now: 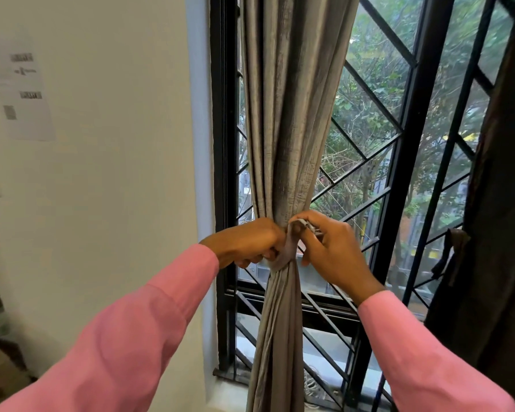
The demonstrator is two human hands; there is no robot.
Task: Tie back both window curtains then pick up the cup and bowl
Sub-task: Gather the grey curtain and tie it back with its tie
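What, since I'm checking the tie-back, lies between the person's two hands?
The gathered grey fabric curtain and its grey cloth tie band, held by left hand and right hand; head view.

- Grey curtain [292, 114]: ribbed, faintly shiny fabric, hung over the left part of the window [411, 144], drawn into a narrow bunch at mid-height, loose folds below.
- Grey tie-back [287, 254]: matching strip wrapped round that bunch, gripped at its left by the left hand [247, 243], upper end pinched by the right hand [333, 251].
- Dark brown curtain [500, 203]: at the right edge, hanging bunched, a dark strap [449, 251] dangling beside it.
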